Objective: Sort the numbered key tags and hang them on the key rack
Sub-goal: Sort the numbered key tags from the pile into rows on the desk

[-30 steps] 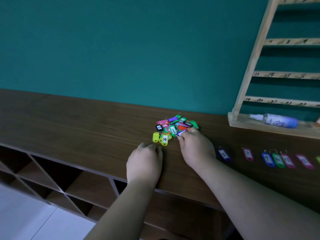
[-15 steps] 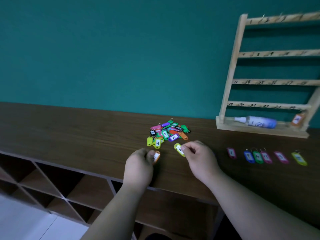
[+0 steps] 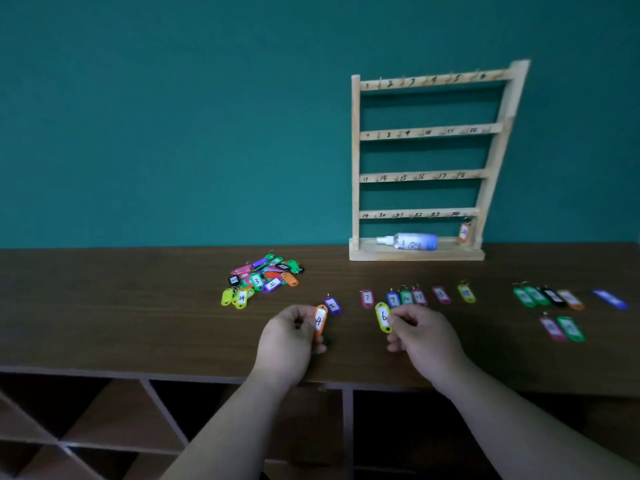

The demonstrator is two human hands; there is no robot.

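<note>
My left hand [image 3: 289, 344] pinches an orange tag marked 4 [image 3: 320, 322], held upright above the table. A yellow tag marked 6 [image 3: 383, 317] is pinched in my right hand [image 3: 424, 339]. Behind my hands, a purple tag 5 [image 3: 332, 305], a pink tag 7 [image 3: 366, 298] and several more tags [image 3: 406, 298] lie in a row. A pile of unsorted coloured tags [image 3: 263, 277] sits further back on the left. The wooden key rack [image 3: 424, 133] with numbered rails leans on the teal wall; one orange tag [image 3: 463, 233] hangs at its lowest right hook.
A white spray bottle [image 3: 408, 242] lies on the rack's base. More sorted tags [image 3: 550, 296] lie at the right of the brown table [image 3: 104, 306], with two more [image 3: 561, 328] nearer me. Open cubby shelves [image 3: 86, 427] run below the table's front edge.
Both hands drew back from the pile toward me, each lifting a tag: the left took the orange 4, the right the yellow 6. The view pulled back and the whole rack came into sight.
</note>
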